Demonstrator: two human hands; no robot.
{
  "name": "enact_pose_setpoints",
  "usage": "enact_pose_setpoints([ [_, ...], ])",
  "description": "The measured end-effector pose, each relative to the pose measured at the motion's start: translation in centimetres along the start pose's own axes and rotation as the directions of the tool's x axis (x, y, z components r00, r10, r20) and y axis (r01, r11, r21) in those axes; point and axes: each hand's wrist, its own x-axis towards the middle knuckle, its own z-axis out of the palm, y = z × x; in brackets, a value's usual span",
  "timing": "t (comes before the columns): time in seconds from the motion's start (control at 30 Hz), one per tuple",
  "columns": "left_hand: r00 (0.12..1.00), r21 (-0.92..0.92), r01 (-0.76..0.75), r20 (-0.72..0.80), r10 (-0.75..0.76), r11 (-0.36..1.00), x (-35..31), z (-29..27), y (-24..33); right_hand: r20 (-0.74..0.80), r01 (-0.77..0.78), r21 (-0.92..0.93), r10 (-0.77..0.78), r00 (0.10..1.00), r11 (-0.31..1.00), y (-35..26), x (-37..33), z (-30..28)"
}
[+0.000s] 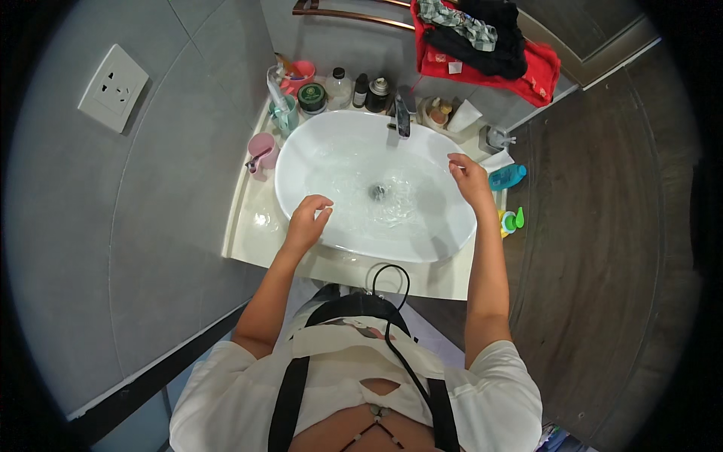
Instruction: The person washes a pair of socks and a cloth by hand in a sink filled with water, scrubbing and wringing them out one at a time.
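A white oval washbasin (301, 151) stands on the counter in front of me, with clear, rippled water in it around a dark drain (377, 193). Over the basin's left front rim is my left hand (307, 224), empty, its fingers loosely bent and its thumb apart. My right hand (468, 181) hovers at the right rim, also empty, with fingers curved toward the basin and apart. Neither hand holds anything. A chrome faucet (403, 120) rises at the back of the basin, between the two hands.
Left on the counter (248, 233) are a pink cup (263, 148) and a green cup (285, 117). Jars and bottles line the back, including a green-lidded jar (311, 96). A blue bottle (507, 177) and a green-topped pump bottle (512, 220) stand right. A red towel (489, 71) hangs above.
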Motion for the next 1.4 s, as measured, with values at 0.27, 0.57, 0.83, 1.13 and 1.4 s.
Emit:
enact_pose_setpoints([
  [0.27,0.990,0.079,-0.135,-0.033,0.138,0.988,0.2,-1.1,-2.0,-0.079,0.107,0.057,-0.102,0.992,0.993,-2.6,1.6,0.7],
  [0.57,1.000,-0.098,0.004,-0.013,-0.006,0.995,1.4,-0.8,-2.7,-0.265,0.217,0.027,-0.202,0.943,0.976,-7.1,4.2,-1.3],
  [0.83,0.995,-0.074,-0.085,0.046,0.088,0.994,2.3,0.1,-3.1,-0.454,0.312,-0.203,-0.372,0.810,0.928,-9.4,7.6,-3.9],
  [1.13,0.998,-0.102,0.038,-0.036,-0.042,0.994,1.2,-0.5,-2.9,-0.509,0.316,-0.221,-0.385,0.770,0.923,-10.8,13.1,-6.1],
  [1.4,0.999,-0.047,0.029,-0.041,-0.031,0.998,-0.5,-2.3,-2.8,-0.516,0.292,-0.185,-0.345,0.784,0.938,-8.5,15.4,-5.7],
])
